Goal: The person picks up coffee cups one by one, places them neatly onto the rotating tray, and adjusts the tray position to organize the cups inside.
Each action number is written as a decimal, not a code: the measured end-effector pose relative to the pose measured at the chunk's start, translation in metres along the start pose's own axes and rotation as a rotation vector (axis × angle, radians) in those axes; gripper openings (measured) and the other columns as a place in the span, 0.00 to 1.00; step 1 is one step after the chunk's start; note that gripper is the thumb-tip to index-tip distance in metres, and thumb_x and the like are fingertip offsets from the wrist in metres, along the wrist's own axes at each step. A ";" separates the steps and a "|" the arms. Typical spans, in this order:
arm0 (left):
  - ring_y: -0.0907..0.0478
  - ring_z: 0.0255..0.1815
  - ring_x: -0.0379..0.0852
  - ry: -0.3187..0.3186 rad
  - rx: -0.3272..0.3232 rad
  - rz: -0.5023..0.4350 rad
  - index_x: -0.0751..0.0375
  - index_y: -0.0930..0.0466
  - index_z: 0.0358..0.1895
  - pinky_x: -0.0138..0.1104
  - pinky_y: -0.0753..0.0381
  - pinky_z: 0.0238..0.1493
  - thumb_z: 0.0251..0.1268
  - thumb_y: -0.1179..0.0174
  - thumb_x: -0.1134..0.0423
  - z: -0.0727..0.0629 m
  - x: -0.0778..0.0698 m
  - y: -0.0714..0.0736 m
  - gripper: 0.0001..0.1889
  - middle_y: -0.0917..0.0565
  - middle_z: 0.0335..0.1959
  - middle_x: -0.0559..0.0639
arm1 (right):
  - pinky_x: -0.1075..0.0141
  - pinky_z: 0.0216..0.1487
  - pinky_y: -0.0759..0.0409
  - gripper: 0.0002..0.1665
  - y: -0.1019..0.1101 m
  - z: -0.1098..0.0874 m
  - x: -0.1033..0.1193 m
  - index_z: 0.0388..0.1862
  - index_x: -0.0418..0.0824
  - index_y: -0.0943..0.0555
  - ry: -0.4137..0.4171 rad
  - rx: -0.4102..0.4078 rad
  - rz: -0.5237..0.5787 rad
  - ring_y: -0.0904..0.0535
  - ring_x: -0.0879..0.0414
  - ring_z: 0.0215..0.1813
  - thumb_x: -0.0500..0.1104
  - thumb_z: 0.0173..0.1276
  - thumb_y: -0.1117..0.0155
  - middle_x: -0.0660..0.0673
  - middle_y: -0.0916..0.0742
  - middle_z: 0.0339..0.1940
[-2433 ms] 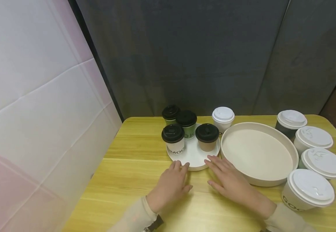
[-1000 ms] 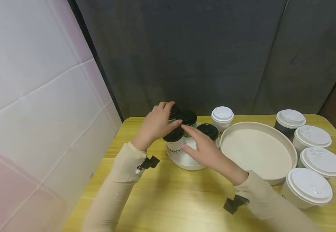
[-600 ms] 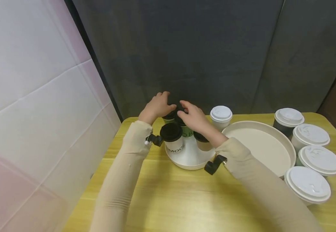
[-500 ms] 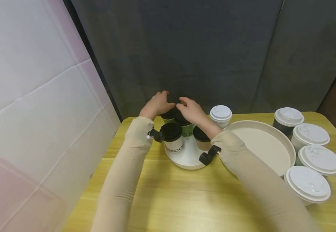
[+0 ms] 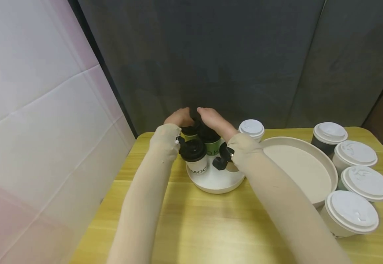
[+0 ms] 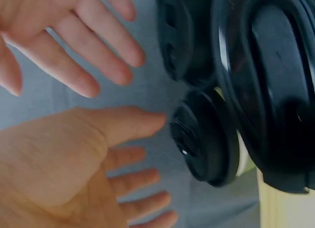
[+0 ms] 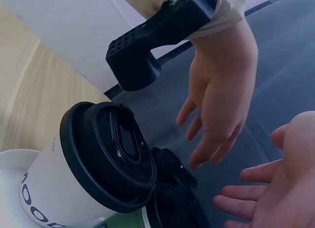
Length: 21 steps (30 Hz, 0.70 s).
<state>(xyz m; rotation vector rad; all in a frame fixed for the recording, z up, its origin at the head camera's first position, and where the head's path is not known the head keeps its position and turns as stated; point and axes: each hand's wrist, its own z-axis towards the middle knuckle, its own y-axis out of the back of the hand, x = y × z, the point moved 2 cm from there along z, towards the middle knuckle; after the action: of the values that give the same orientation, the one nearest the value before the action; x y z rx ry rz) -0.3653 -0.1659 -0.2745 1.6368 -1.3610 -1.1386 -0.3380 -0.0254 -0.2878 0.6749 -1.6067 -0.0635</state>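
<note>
in the head view, the bare left hand [image 5: 179, 118] and bare right hand [image 5: 214, 119] are reaching over the rear of a cup cluster, their fingertips mostly hiding. the wrist views are revealing them: both hands are keeping their fingers loosely extended and spread, palms facing each other. the left wrist view is also showing the left thumb pointing at a black lid [image 6: 202, 139], close beside it.

four paper cups with round black plastic lids are standing together: a white one with dark lettering [image 5: 198, 167], a green one [image 5: 212, 148], a brown one [image 5: 232, 168] and a greenish one at the back [image 5: 190, 138], its base hiding. two round trays are lying side by side, a smaller white one [image 5: 216, 186] under the cluster and a larger cream one [image 5: 305, 167]. five white-lidded paper cups are standing around the cream tray, one [image 5: 252, 127] behind, four [image 5: 351, 212] along its right.

the cluster is crowding the wooden table's [image 5: 208, 227] far edge; a broad strip of wood is showing between the beige sleeves [image 5: 148, 198].
</note>
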 end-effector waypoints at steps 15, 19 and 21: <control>0.49 0.82 0.55 -0.090 0.092 0.040 0.50 0.55 0.81 0.52 0.40 0.78 0.69 0.40 0.56 0.018 0.008 -0.020 0.42 0.49 0.82 0.54 | 0.57 0.83 0.48 0.34 -0.005 0.001 -0.004 0.80 0.44 0.44 0.005 -0.001 -0.024 0.49 0.51 0.83 0.57 0.82 0.70 0.47 0.41 0.83; 0.44 0.80 0.55 -0.125 0.094 0.021 0.49 0.51 0.80 0.52 0.38 0.77 0.67 0.38 0.58 0.017 0.008 -0.022 0.42 0.44 0.81 0.54 | 0.58 0.83 0.48 0.34 -0.007 -0.001 -0.005 0.80 0.44 0.44 0.004 0.002 -0.024 0.49 0.51 0.83 0.57 0.82 0.69 0.47 0.41 0.82; 0.40 0.78 0.55 -0.143 0.096 0.008 0.48 0.48 0.79 0.52 0.35 0.75 0.66 0.36 0.59 0.016 0.008 -0.022 0.41 0.40 0.79 0.54 | 0.58 0.83 0.48 0.34 -0.007 -0.002 -0.004 0.80 0.45 0.43 0.006 0.003 -0.026 0.48 0.51 0.83 0.57 0.82 0.69 0.47 0.40 0.82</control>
<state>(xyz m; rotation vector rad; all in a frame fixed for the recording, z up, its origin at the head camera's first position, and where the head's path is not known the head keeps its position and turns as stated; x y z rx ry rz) -0.3715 -0.1693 -0.3015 1.6411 -1.5328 -1.2222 -0.3334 -0.0290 -0.2943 0.6976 -1.5930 -0.0782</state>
